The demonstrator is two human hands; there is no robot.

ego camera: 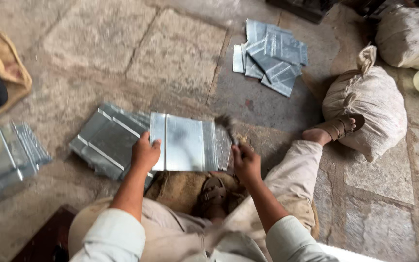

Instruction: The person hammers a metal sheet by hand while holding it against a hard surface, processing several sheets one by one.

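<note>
Head camera looks down on a person seated on a stone floor (pixel 180 53), working a flat metal sheet (pixel 185 143) that lies just ahead of the knees. The left hand (pixel 145 154) is closed on the sheet's left edge, thumb on top and fingers beneath, pinning it down. The right hand (pixel 246 162) is wrapped around the handle of a small hammer (pixel 227 127), whose head is blurred over the sheet's right edge, so whether it touches the metal cannot be told.

The sheet looks thin, stiff and light, with folded ridges running across it; its cut edges are probably sharp and its surface slick, so a hold at a folded edge, clear of the struck side, seems the safest.

Under the left hand's far side lies a stack of similar sheets (pixel 107 140). Beyond the hammer, well apart, a loose pile of smaller folded pieces (pixel 270 56) is spread on the floor. To the right of the hammer hand, past the sandalled foot (pixel 335 128), rests a bulging tied cloth sack (pixel 369 102), off-white and unmarked, with a second sack (pixel 408 34) behind it. More sheets (pixel 6 157) lie far off to the left of the holding hand.
</note>
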